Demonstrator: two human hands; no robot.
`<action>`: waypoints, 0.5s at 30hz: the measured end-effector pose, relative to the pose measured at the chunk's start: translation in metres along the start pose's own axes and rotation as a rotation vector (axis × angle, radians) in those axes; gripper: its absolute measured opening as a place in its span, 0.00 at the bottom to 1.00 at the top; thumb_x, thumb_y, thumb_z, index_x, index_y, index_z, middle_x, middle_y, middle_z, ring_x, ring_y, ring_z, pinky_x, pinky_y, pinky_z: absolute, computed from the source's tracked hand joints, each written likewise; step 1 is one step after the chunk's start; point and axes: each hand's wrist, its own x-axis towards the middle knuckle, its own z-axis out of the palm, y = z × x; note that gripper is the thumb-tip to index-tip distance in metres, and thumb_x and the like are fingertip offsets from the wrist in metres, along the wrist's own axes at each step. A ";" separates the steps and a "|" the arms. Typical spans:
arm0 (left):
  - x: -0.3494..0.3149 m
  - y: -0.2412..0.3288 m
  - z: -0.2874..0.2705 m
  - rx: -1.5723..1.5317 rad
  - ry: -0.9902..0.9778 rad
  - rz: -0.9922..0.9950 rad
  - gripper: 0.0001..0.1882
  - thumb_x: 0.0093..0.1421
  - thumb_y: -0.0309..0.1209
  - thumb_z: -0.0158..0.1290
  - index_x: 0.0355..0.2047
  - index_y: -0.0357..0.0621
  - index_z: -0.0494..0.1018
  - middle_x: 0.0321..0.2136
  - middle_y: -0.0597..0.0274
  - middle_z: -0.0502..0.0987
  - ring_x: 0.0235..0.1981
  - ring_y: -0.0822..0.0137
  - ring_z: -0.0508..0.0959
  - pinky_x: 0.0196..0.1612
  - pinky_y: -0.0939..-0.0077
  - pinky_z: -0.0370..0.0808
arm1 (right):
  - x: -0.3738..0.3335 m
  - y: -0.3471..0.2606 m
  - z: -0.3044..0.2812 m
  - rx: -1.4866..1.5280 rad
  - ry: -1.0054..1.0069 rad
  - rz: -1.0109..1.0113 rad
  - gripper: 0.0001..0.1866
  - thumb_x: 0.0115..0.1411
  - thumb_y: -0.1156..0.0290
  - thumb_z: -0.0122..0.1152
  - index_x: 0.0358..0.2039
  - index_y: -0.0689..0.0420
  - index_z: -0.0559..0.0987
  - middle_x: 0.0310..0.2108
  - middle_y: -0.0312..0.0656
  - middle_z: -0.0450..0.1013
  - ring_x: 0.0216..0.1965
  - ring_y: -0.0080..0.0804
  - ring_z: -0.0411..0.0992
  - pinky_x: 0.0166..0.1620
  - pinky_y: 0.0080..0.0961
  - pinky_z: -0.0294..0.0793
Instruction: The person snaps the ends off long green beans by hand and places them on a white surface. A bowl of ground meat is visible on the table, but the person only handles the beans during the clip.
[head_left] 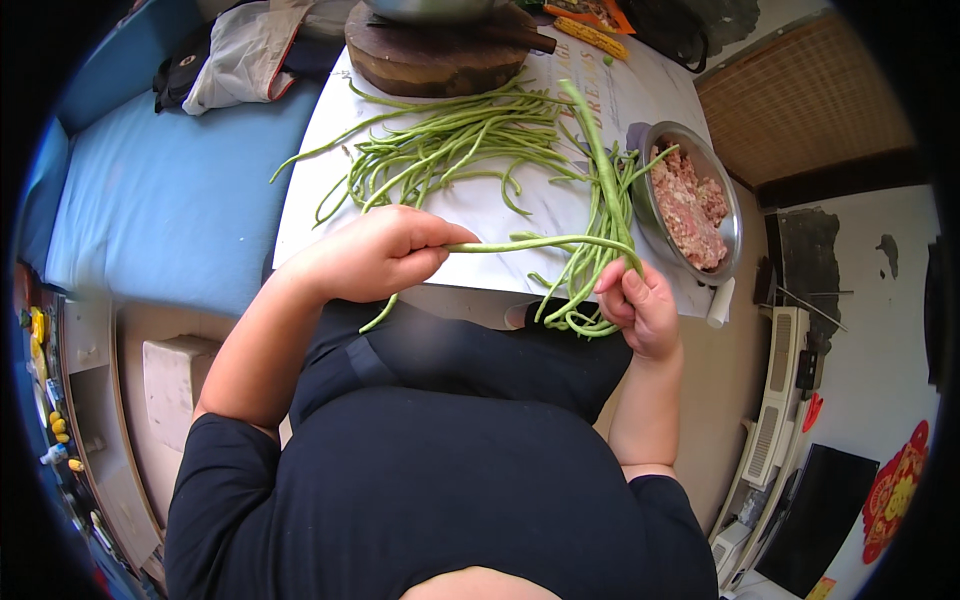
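A long green bean (540,243) stretches between my two hands above the table's near edge. My left hand (385,250) is closed round one length of it, and a loose end hangs below that hand. On the other side, my right hand (640,303) pinches the bean near a bend, its fingertips together. Beyond my left hand lies a loose heap of long beans (450,150). A second bunch of long beans (605,195) lies just past my right hand, its ends drooping over the table edge. To its right stands a metal bowl (738,225) with minced meat (690,205).
At the back of the white table (500,215) a round wooden chopping block (430,68) carries a metal basin (430,8) and a dark-handled tool. A corn cob (590,38) lies to its right. A blue couch (170,190) adjoins the left side.
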 end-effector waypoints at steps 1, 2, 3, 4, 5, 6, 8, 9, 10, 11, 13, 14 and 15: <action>0.000 -0.002 0.003 0.024 0.035 0.040 0.15 0.51 0.24 0.44 0.40 0.37 0.71 0.23 0.52 0.74 0.23 0.61 0.73 0.30 0.72 0.70 | 0.000 -0.003 0.001 -0.040 0.012 0.000 0.18 0.61 0.59 0.44 0.30 0.64 0.70 0.10 0.27 0.50 0.10 0.13 0.45 0.15 0.14 0.43; 0.001 -0.001 0.005 0.067 0.087 -0.044 0.15 0.50 0.23 0.44 0.40 0.38 0.72 0.23 0.51 0.74 0.23 0.59 0.73 0.30 0.72 0.70 | 0.000 -0.005 0.002 -0.057 0.011 0.025 0.18 0.61 0.60 0.44 0.30 0.64 0.70 0.10 0.26 0.50 0.11 0.13 0.45 0.15 0.14 0.43; 0.002 0.001 0.007 0.110 0.139 -0.127 0.15 0.50 0.23 0.44 0.39 0.38 0.72 0.23 0.50 0.74 0.23 0.58 0.74 0.30 0.71 0.70 | 0.001 -0.007 0.004 -0.074 0.011 0.051 0.17 0.61 0.60 0.44 0.30 0.64 0.70 0.10 0.26 0.51 0.11 0.13 0.45 0.15 0.14 0.43; 0.003 0.002 0.009 0.153 0.190 -0.210 0.16 0.49 0.23 0.44 0.39 0.39 0.72 0.23 0.49 0.74 0.24 0.57 0.74 0.30 0.70 0.70 | 0.001 -0.009 0.006 -0.090 0.011 0.077 0.17 0.61 0.61 0.44 0.30 0.64 0.70 0.10 0.26 0.51 0.11 0.12 0.45 0.16 0.13 0.42; 0.007 0.000 0.012 0.158 0.267 -0.326 0.15 0.49 0.24 0.44 0.38 0.40 0.73 0.22 0.48 0.73 0.23 0.55 0.74 0.30 0.69 0.70 | 0.002 -0.010 0.009 -0.134 0.010 0.115 0.16 0.61 0.62 0.44 0.30 0.64 0.70 0.11 0.25 0.52 0.12 0.12 0.45 0.16 0.14 0.42; 0.010 -0.008 0.015 0.229 0.370 -0.297 0.14 0.50 0.25 0.45 0.37 0.39 0.73 0.24 0.48 0.74 0.26 0.54 0.75 0.31 0.68 0.71 | 0.003 -0.010 0.016 -0.162 0.021 0.161 0.16 0.61 0.62 0.44 0.30 0.64 0.71 0.11 0.25 0.52 0.12 0.12 0.45 0.16 0.13 0.43; 0.017 -0.025 0.020 0.365 0.549 -0.319 0.13 0.51 0.27 0.45 0.36 0.39 0.73 0.25 0.47 0.74 0.28 0.53 0.75 0.34 0.67 0.71 | 0.010 -0.017 0.034 -0.201 0.009 0.268 0.15 0.61 0.63 0.44 0.29 0.63 0.71 0.11 0.24 0.52 0.12 0.11 0.45 0.16 0.12 0.43; 0.024 -0.038 0.022 0.388 0.590 -0.329 0.13 0.51 0.28 0.45 0.36 0.39 0.73 0.26 0.48 0.75 0.30 0.53 0.75 0.35 0.66 0.71 | 0.015 -0.015 0.040 -0.204 0.013 0.282 0.15 0.61 0.63 0.44 0.27 0.62 0.70 0.10 0.24 0.51 0.12 0.11 0.45 0.15 0.12 0.42; 0.030 -0.049 0.022 0.413 0.631 -0.341 0.13 0.51 0.29 0.44 0.35 0.39 0.73 0.26 0.48 0.75 0.31 0.52 0.75 0.36 0.66 0.71 | 0.019 -0.011 0.042 -0.152 0.028 0.290 0.15 0.61 0.63 0.43 0.27 0.61 0.70 0.10 0.24 0.51 0.11 0.11 0.45 0.15 0.12 0.42; 0.039 -0.051 0.021 0.454 0.623 -0.423 0.13 0.52 0.30 0.44 0.35 0.39 0.73 0.27 0.48 0.75 0.33 0.52 0.74 0.38 0.66 0.70 | 0.024 -0.010 0.044 -0.100 0.045 0.298 0.15 0.62 0.63 0.43 0.26 0.61 0.69 0.10 0.24 0.51 0.11 0.11 0.44 0.14 0.12 0.42; 0.045 -0.086 0.009 0.326 0.699 -0.494 0.14 0.52 0.28 0.43 0.36 0.38 0.73 0.22 0.54 0.74 0.25 0.63 0.72 0.32 0.73 0.69 | 0.026 -0.013 0.044 -0.019 0.046 0.263 0.15 0.62 0.63 0.42 0.25 0.59 0.68 0.09 0.24 0.51 0.10 0.11 0.43 0.13 0.13 0.41; 0.047 -0.085 0.007 0.255 0.735 -0.528 0.14 0.52 0.28 0.42 0.36 0.38 0.74 0.20 0.57 0.74 0.21 0.69 0.71 0.29 0.76 0.68 | 0.026 -0.017 0.043 -0.022 0.055 0.172 0.15 0.63 0.62 0.40 0.25 0.59 0.68 0.09 0.25 0.50 0.09 0.12 0.43 0.12 0.13 0.40; 0.043 -0.082 0.003 -0.142 0.695 -0.577 0.15 0.52 0.28 0.42 0.37 0.36 0.72 0.15 0.68 0.68 0.14 0.75 0.63 0.21 0.81 0.63 | 0.027 -0.024 0.040 0.075 0.052 0.122 0.15 0.63 0.63 0.40 0.26 0.59 0.68 0.09 0.25 0.50 0.09 0.13 0.44 0.13 0.13 0.41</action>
